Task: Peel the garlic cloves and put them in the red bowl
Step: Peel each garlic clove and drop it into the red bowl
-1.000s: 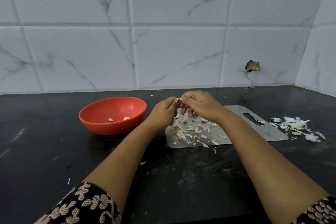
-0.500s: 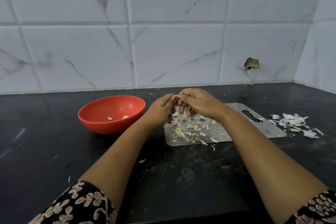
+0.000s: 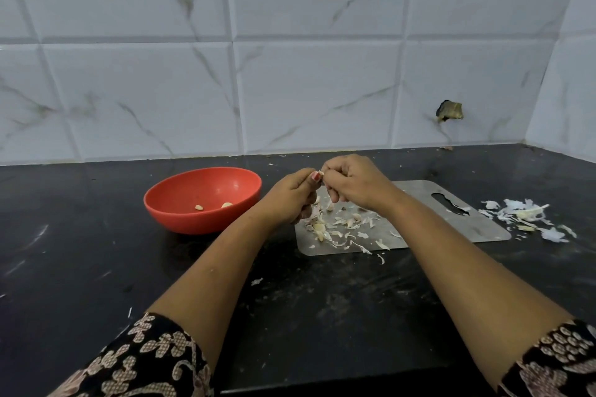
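The red bowl stands on the black counter, left of my hands, with two peeled cloves inside. My left hand and my right hand meet above the steel cutting board. Both pinch a small garlic clove between their fingertips, and the fingers hide most of it. Loose cloves and papery skins lie on the board below the hands.
A heap of white garlic skins lies on the counter right of the board. The tiled wall stands close behind, with a corner at the far right. A few skin scraps dot the dark counter nearer to me.
Both hands stay together over the board, still working the same clove; their fingers have shifted only slightly. The bowl and board have not moved.
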Tool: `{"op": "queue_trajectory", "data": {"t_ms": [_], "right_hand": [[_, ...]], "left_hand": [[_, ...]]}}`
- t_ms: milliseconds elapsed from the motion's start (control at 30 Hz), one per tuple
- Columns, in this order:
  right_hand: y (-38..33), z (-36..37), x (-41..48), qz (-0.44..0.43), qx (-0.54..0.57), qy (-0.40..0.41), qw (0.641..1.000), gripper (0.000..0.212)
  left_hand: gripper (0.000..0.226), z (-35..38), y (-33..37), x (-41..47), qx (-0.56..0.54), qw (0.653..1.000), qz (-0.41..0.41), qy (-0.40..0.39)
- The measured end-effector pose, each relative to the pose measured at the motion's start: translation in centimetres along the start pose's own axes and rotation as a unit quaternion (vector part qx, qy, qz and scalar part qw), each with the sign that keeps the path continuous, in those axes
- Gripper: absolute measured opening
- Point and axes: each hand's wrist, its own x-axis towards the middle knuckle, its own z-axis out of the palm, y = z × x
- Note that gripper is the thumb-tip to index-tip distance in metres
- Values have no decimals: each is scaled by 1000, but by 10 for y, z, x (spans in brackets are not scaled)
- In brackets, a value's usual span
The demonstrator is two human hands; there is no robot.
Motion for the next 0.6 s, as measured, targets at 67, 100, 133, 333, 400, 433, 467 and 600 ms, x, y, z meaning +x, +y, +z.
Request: {"op": "queue_trajectory", "data": {"t_ms": [67, 100, 133, 333, 400, 433, 467, 600], "right_hand": [[2, 1, 1, 2, 37, 10, 999, 28], [3, 2, 2, 3, 64, 16, 998, 28], [3, 1, 2, 4, 92, 22, 995, 28], [-1, 0, 3, 40, 210, 2, 977, 30], [-1, -4, 2, 54, 207, -6, 977, 26], [0, -5, 1, 59, 194, -6, 979, 22], [2, -6, 1, 63, 173, -4, 983, 18], [10, -6, 0, 56, 107, 24, 992, 10]], "left_hand": [[33, 1, 1, 1, -25, 1000, -3, 10], [33, 2, 1, 1, -46, 999, -4, 17], [33, 2, 1, 2, -69, 997, -3, 20], [33, 0, 0, 5, -167, 986, -13, -24], [33, 0, -1, 5, -159, 987, -16, -26], [33, 0, -1, 5, -147, 989, -18, -24], [32, 0, -2, 4, -134, 991, -23, -19], [32, 0, -3, 4, -106, 993, -41, -10]]}}
